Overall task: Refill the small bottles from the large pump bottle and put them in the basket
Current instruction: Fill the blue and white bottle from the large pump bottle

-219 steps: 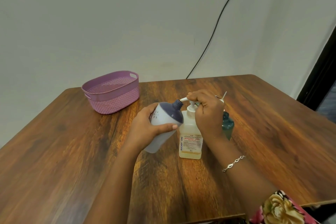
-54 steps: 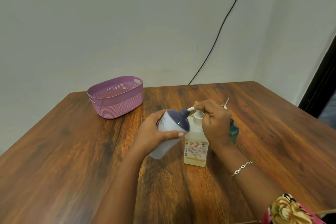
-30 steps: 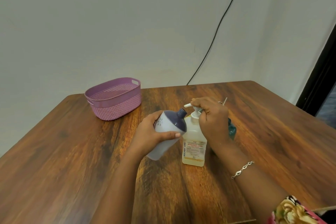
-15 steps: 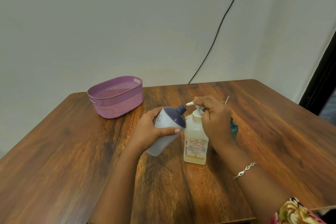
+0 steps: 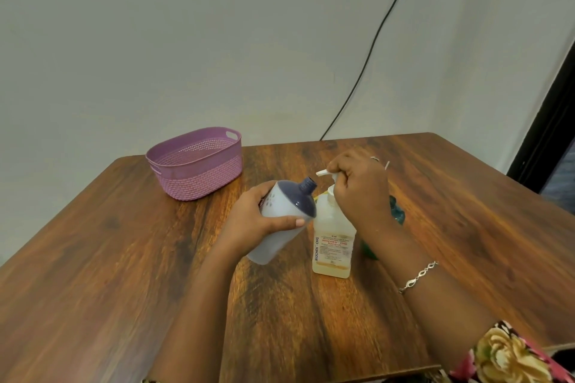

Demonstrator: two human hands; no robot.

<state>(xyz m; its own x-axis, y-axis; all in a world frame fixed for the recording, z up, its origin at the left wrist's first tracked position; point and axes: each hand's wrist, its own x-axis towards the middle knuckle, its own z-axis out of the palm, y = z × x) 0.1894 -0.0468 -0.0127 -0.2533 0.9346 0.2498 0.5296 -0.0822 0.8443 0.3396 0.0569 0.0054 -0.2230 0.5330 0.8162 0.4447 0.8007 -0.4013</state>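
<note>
Near the centre of the frame the left hand (image 5: 249,227) is wrapped around a small white bottle (image 5: 281,221) with a dark blue top, tilted so its open neck points up and right toward the white nozzle of the large pump bottle (image 5: 333,239) — close, not touching. The right hand (image 5: 361,186) is curled over the pump head. A teal bottle (image 5: 396,213) peeks out behind that wrist. The purple basket (image 5: 196,165) sits at centre left on the wooden table (image 5: 93,274) — well apart from both hands.

The counter (image 5: 124,274) was glossy, dark-grained wood. The basket (image 5: 199,177) looked like matt lilac plastic with a woven-textured wall. The pump bottle (image 5: 333,246) was translucent plastic under a smooth paper-like label.
</note>
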